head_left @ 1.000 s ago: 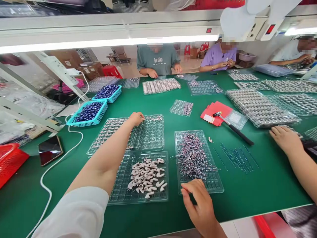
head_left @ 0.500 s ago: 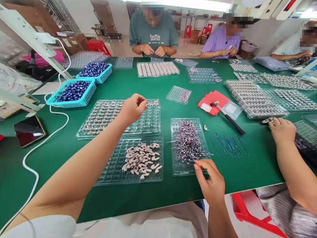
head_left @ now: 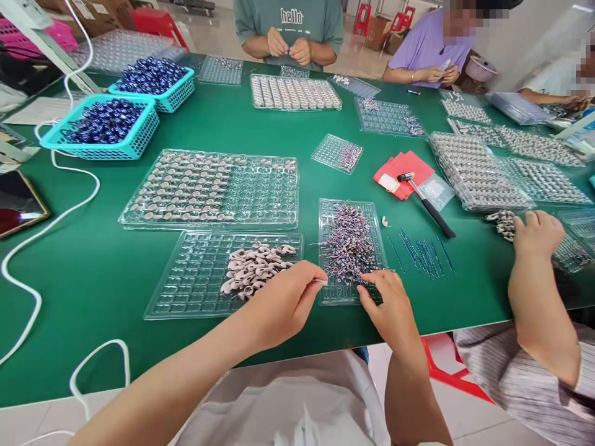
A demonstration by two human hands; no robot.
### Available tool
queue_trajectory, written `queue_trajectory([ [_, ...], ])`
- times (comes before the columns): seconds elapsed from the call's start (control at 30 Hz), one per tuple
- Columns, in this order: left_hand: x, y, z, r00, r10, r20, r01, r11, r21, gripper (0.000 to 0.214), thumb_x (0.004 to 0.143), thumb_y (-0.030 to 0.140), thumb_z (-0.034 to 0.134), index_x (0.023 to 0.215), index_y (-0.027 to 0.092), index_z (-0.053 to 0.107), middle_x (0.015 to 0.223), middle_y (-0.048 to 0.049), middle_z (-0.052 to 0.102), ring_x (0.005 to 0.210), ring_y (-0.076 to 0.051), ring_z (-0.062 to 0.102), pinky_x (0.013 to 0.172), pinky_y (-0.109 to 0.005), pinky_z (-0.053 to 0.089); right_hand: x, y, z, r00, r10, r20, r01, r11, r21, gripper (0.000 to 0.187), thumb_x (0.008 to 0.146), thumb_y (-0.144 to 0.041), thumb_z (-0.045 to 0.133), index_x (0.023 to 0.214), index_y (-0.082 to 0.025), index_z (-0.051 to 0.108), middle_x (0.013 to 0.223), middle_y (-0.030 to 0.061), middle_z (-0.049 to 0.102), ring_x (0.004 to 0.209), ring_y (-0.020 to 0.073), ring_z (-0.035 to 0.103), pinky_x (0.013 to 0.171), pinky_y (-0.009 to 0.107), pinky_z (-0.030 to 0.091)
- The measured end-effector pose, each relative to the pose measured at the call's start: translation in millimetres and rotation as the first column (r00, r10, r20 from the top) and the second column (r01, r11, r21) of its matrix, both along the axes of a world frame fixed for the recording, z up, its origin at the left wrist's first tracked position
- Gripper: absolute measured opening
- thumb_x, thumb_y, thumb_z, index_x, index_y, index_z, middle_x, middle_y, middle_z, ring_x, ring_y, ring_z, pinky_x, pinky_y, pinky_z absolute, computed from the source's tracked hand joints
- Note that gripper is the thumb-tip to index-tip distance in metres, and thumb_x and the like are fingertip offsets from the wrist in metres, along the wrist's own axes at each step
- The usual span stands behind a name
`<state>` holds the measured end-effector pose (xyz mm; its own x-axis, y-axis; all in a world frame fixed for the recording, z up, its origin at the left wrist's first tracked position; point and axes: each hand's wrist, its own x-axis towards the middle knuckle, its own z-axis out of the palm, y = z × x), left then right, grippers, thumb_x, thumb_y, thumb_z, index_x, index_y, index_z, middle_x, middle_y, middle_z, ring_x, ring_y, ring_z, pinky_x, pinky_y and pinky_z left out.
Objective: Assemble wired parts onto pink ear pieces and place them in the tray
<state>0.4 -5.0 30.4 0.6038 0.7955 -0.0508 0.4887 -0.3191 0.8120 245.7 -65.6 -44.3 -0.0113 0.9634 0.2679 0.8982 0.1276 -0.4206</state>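
Note:
My left hand hovers at the near edge of the green table, fingers pinched on a small thing I cannot make out. It sits between a clear tray holding a heap of pale curved parts and a clear tray piled with thin wired components. My right hand rests at the near end of that wired pile, fingertips pinching into the wires. Beyond lies a large clear blister tray, partly filled with rows of parts.
Two turquoise baskets of blue parts stand far left, beside a white cable and a phone. A hammer lies by red cards. A neighbour's hand works at right; other people sit across the table.
My left hand drew back from the far blister tray to the near edge beside the wired pile. My right hand slid up into the wires. The view tilted down.

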Motion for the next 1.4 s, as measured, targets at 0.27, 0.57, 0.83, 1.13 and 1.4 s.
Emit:
queue_trajectory([
  [0.27, 12, 3, -26.6, 0.998, 0.027, 0.064, -0.022, 0.996, -0.083, 0.020, 0.101, 0.025, 0.039, 0.105, 0.018, 0.057, 0.087, -0.0051, 0.069, 0.076, -0.019, 0.064, 0.071, -0.031, 0.048, 1, 5, 4.0, 0.996, 0.038, 0.082, -0.037, 0.999, -0.012, 0.013, 0.094, -0.021, 0.060, 0.106, -0.020, 0.065, 0.102, 0.0087, 0.067, 0.099, 0.0269, 0.060, 0.089, 0.045, 0.049],
  [0.57, 7, 3, -44.5, 0.983, 0.076, 0.165, -0.059, 0.993, -0.106, 0.026, 0.100, 0.020, 0.035, 0.110, 0.017, 0.058, 0.091, -0.0057, 0.070, 0.076, -0.017, 0.064, 0.072, -0.030, 0.049, 3, -3, 10.0, 0.993, 0.110, -0.036, -0.113, 0.988, -0.105, 0.009, 0.094, -0.019, 0.060, 0.098, -0.024, 0.065, 0.102, 0.0056, 0.066, 0.099, 0.0235, 0.060, 0.087, 0.041, 0.050],
  [0.83, 8, 0, -48.5, 0.987, 0.055, 0.154, -0.042, 0.995, -0.089, 0.030, 0.101, 0.019, 0.034, 0.116, 0.016, 0.059, 0.092, -0.0061, 0.069, 0.077, -0.016, 0.063, 0.074, -0.030, 0.049, 4, -3, 11.9, 0.995, 0.091, -0.032, -0.093, 0.994, -0.060, 0.013, 0.094, -0.021, 0.060, 0.105, -0.025, 0.066, 0.101, 0.0064, 0.066, 0.099, 0.0243, 0.060, 0.087, 0.042, 0.051],
  [1.13, 9, 3, -51.9, 0.987, 0.055, 0.153, -0.053, 0.998, -0.016, 0.031, 0.100, 0.017, 0.034, 0.115, 0.015, 0.061, 0.086, -0.0054, 0.066, 0.077, -0.017, 0.064, 0.075, -0.030, 0.051, 14, 3, 16.0, 0.995, 0.078, 0.057, -0.069, 0.987, -0.146, 0.022, 0.091, -0.014, 0.056, 0.109, -0.023, 0.064, 0.107, 0.0080, 0.067, 0.105, 0.0271, 0.060, 0.091, 0.045, 0.051],
  [1.4, 9, 2, -50.8, 0.990, 0.055, 0.130, -0.050, 0.998, -0.038, 0.031, 0.100, 0.018, 0.035, 0.116, 0.017, 0.061, 0.090, -0.0059, 0.068, 0.080, -0.018, 0.065, 0.078, -0.030, 0.052, 11, 2, 10.9, 0.996, 0.091, -0.019, -0.092, 0.989, -0.115, 0.024, 0.092, -0.014, 0.055, 0.112, -0.024, 0.062, 0.107, 0.0062, 0.072, 0.103, 0.0249, 0.063, 0.089, 0.043, 0.053],
])
